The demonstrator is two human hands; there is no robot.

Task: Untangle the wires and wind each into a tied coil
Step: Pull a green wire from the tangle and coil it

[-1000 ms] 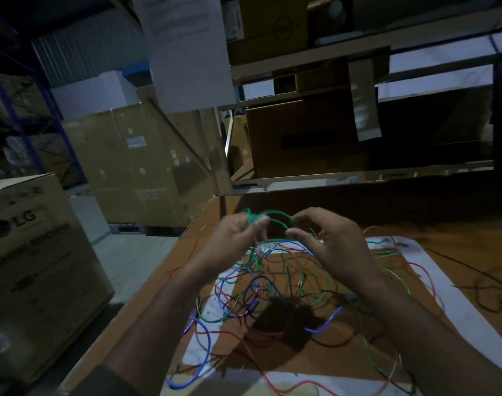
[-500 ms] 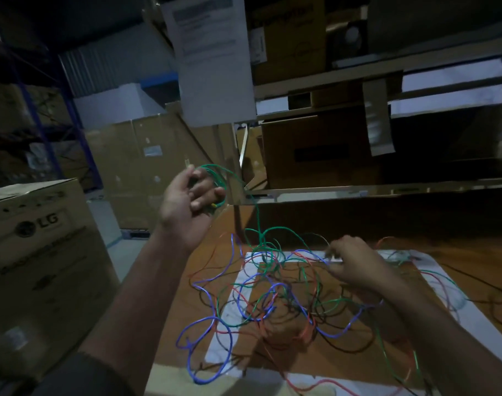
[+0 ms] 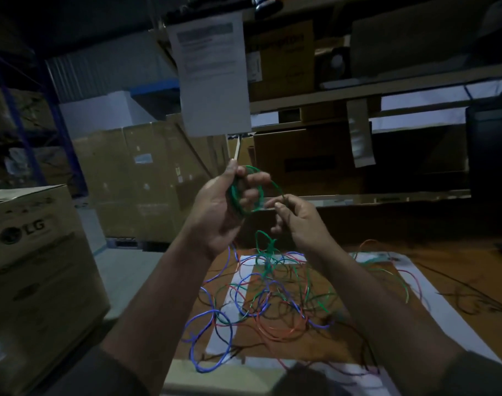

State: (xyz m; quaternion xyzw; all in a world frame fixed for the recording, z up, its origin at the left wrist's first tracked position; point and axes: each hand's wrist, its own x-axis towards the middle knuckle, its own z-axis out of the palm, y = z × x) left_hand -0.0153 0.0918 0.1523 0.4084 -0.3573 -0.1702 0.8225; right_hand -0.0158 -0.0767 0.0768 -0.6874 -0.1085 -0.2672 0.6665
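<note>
While the tangle of wires (image 3: 272, 298) lies spread on the near cardboard table (image 3: 458, 281), blue, red and green strands still crossed, both hands are back together above it. Half a second ago the right hand (image 3: 298, 221) pressed the pile; now it pinches the green wire's free run. The left hand (image 3: 227, 207) grips the green coil (image 3: 245, 192). Winding has resumed; tying is not yet done.

1. the table (image 3: 472, 284) centre is covered by a wire tangle (image 3: 272, 298).
2. bare board is seen to the right.
3. the far side is blocked by a shelf (image 3: 387, 195).
4. the left is bounded by a carton (image 3: 35, 270), seemingly apart from the table.
</note>
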